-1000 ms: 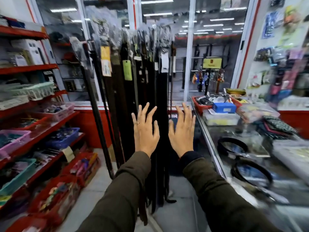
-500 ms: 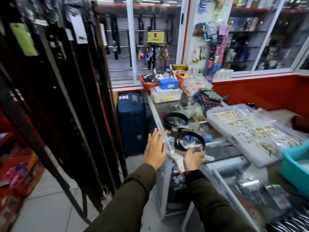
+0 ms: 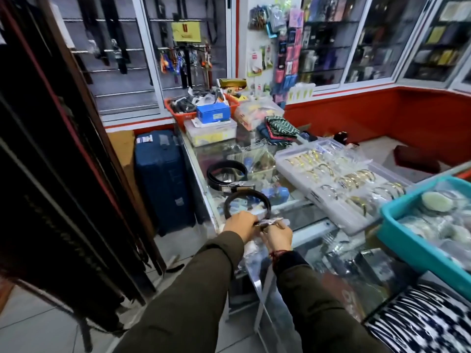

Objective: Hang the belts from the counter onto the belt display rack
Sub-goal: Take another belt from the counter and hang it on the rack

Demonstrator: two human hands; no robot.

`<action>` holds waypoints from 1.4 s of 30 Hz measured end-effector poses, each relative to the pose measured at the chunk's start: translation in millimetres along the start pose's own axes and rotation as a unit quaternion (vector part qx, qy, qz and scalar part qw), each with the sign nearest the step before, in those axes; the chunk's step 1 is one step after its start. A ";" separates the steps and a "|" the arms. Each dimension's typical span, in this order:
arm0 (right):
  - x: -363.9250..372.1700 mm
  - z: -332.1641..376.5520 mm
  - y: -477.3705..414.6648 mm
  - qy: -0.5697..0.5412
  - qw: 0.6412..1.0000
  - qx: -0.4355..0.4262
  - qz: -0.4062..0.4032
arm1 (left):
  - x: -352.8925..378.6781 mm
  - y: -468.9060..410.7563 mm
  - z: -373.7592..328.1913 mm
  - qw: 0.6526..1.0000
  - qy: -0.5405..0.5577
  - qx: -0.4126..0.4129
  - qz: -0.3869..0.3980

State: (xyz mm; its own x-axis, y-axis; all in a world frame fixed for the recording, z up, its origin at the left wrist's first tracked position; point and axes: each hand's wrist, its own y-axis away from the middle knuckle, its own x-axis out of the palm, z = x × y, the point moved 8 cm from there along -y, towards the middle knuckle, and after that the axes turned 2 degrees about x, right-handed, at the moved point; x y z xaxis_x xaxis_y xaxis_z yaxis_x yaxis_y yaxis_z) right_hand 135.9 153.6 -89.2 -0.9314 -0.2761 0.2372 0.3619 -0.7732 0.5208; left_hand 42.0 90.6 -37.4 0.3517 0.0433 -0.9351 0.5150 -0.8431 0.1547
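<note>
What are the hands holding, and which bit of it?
Both hands, left hand and right hand, grip the near coiled belt at its buckle end, nearest the person.

No text, brand or number can be read anywhere in this view. A yellow rectangular sign behind the glass cabinet door carries a dark red mark, too blurred to make out. A blue cardboard box on the glass counter has a white label with print too small to read. A white sticker on the navy hard-shell suitcase is equally illegible.
</note>
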 end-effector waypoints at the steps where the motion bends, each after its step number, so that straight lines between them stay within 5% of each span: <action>1: -5.2 0.6 -1.7 -0.007 1.000 -0.015 -0.001 | -0.9 -0.3 0.0 1.000 0.005 0.003 -0.013; 5: -16.8 7.8 -7.5 0.074 0.995 -0.057 0.030 | -4.0 4.0 -4.7 0.994 0.082 0.013 -0.075; 10: 7.5 13.0 17.9 -0.060 0.992 -0.014 0.106 | -23.9 17.1 1.0 0.964 0.221 -0.017 -0.149; 15: 40.0 32.1 52.6 -0.032 0.983 -0.047 0.176 | -56.4 53.1 25.9 0.912 0.335 -0.032 -0.235; 21: 99.0 38.2 102.3 0.079 0.956 -0.158 0.233 | -90.5 121.5 70.5 0.864 0.361 -0.077 -0.343; 28: 160.4 29.3 171.9 0.131 0.906 -0.232 0.329 | -129.8 204.1 107.1 0.854 0.259 -0.122 -0.435; 37: 234.6 37.6 266.1 0.089 0.835 -0.212 0.500 | -190.6 280.6 159.1 0.682 0.462 -0.137 -0.550; 42: 275.4 65.7 326.2 0.083 0.796 -0.237 0.551 | -246.9 322.6 172.8 0.636 0.491 -0.090 -0.589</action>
State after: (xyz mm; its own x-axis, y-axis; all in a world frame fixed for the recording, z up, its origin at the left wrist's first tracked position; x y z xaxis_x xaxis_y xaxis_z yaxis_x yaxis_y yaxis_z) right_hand 0.0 -137.1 199.9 -0.0648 -0.9769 0.2037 0.9436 -0.1264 -0.3059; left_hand -13.8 -284.8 188.3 -0.0882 0.9759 0.1995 0.9234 0.1552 -0.3510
